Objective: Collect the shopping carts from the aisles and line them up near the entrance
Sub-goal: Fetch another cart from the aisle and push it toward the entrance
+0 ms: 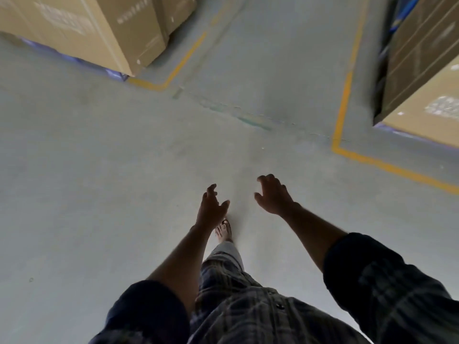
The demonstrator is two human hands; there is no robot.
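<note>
Left hand (211,207) and right hand (273,196) outstretched over grey floor (99,170), fingers spread, holding nothing. Cardboard boxes (104,28) at 11 o'clock; yellow floor line (344,100) at 2 o'clock.

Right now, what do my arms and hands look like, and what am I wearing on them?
Both hands, the left hand and the right hand, are bare: no gloves, and no rings or watch that can be made out. The forearms are bare too. Dark sleeves are rolled up near the elbows, the left sleeve and the right sleeve; the right one shows a faint plaid pattern.
</note>
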